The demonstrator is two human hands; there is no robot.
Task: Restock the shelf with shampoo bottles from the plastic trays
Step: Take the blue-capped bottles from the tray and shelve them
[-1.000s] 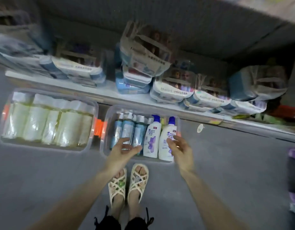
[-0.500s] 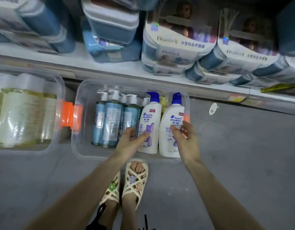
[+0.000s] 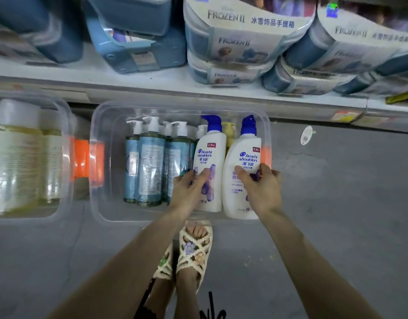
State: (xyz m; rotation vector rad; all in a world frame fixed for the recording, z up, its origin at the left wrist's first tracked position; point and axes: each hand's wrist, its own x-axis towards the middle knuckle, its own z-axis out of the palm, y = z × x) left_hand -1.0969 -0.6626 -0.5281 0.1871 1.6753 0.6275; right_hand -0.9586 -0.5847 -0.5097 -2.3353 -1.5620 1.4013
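Lowest in the frame, sandalled feet [image 3: 194, 252] stand on the grey floor [image 3: 336, 226], and both forearms reach up from the bottom edge into the clear tray [image 3: 99, 203] at centre. The left hand [image 3: 189, 187] curls round the lower body of the left white bottle [image 3: 210, 155], thumb across its label. The right hand [image 3: 260, 187] grips the right white bottle [image 3: 242, 143] the same way, thumb on the front and fingers round its right side. The hands are just apart, each clamped on its own bottle.

These two blue-capped shampoo bottles sit side by side, touching, in the right half of the tray; neither looks raised clear of it. Teal pump bottles [image 3: 150, 162] fill the tray's left half. At the left edge a second tray [image 3: 65, 157] holds pale yellow bottles [image 3: 16, 162].

Farthest, across the upper frame, runs the white shelf [image 3: 152, 81], loaded with blue boxes [image 3: 134, 42] and Frozen II packs [image 3: 239, 42].

The step in hand looks like the pick-up. The next move calls for lifting both bottles straight up past the tray wall. No free shelf space for shampoo shows here, so a spot must be found outside this view.
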